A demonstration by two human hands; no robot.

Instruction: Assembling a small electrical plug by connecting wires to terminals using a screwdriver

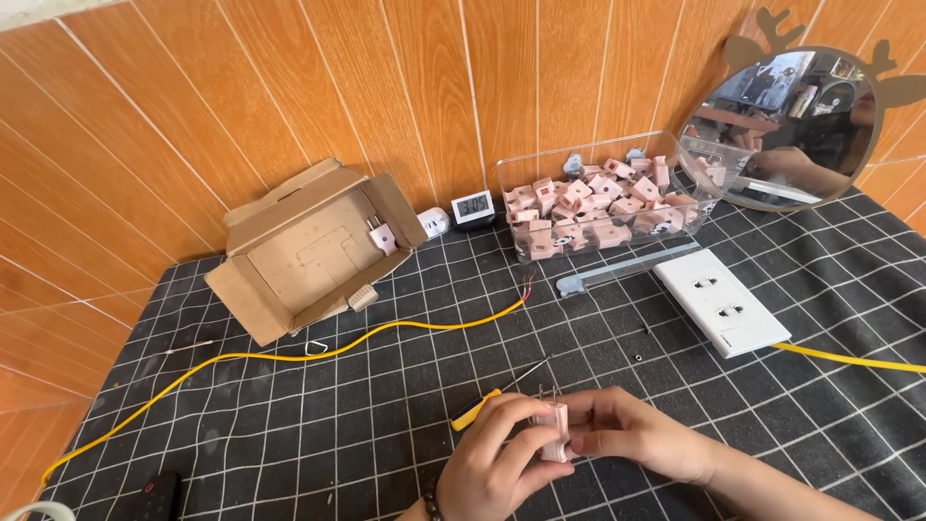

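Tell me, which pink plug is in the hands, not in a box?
The pink plug with metal prongs pointing up, pinched between the left hand and right hand. Another lies in the cardboard box; the rest fill the clear bin.

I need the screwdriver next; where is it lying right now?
In the head view, the yellow-handled screwdriver lies on the checked mat at the bottom centre, just beyond the left hand, its shaft pointing up-right toward the yellow wire.
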